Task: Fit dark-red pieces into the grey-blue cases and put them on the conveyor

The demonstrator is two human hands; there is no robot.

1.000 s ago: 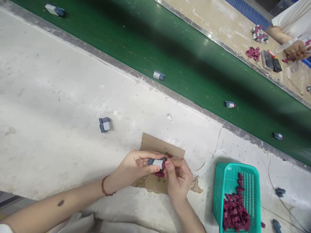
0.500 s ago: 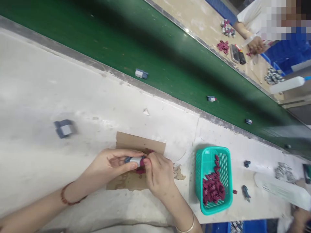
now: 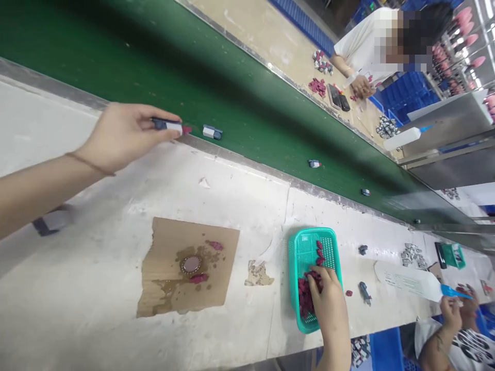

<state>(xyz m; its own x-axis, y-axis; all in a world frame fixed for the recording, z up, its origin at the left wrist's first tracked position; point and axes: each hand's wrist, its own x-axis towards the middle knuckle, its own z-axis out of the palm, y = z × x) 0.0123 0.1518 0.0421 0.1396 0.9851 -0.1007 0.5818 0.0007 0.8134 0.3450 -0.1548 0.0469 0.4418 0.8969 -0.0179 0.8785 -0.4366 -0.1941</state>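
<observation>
My left hand (image 3: 116, 135) is closed on a small toy part (image 3: 170, 127), blue-grey and white with a maroon tip, above the near edge of the green belt. A similar blue-grey and white part (image 3: 212, 132) lies on the belt just beyond it. My right hand (image 3: 328, 296) dips into a teal plastic basket (image 3: 294, 247), thumb and fingertips pinching at the heap of maroon pieces (image 3: 305, 299); its fingers partly hide the heap. On the stained cardboard (image 3: 154, 268) rest a small round dish (image 3: 191, 265) of liquid and two maroon pieces (image 3: 199, 279).
The green conveyor belt (image 3: 247, 123) carries more small parts (image 3: 314, 164). Another blue-grey part (image 3: 54, 221) lies blurred below my left forearm. A white bottle (image 3: 408, 281) stands out right of the basket, near a co-worker's hands (image 3: 452, 312). Another person (image 3: 371, 46) works across the belt.
My left hand has carried the toy part from above the cardboard up and left to the belt. My right hand has let go of it and moved right into the basket. The view has shifted.
</observation>
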